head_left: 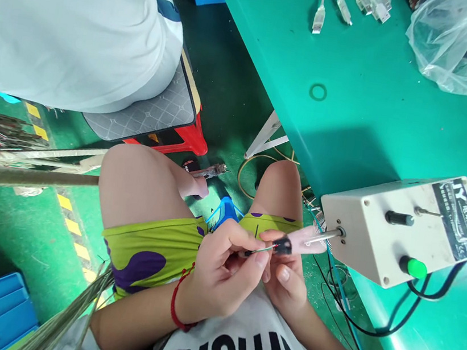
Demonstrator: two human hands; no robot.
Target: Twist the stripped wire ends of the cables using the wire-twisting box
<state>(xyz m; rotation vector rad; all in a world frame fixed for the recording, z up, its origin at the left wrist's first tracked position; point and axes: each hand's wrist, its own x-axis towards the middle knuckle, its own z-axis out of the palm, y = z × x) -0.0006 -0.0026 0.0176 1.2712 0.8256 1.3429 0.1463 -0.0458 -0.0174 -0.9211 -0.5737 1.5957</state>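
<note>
Head view: left hand, right hand pinch thin wire; boxy white machine.

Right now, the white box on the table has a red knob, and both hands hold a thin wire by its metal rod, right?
Not quite: the head view shows the knob on the white box is green, not red. Both the left hand and right hand do hold the thin wire by its metal rod.

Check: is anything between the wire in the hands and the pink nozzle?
Nothing visible. The left hand and right hand hold the thin wire, and its tip meets the black end of the pink nozzle on the white box.
</note>
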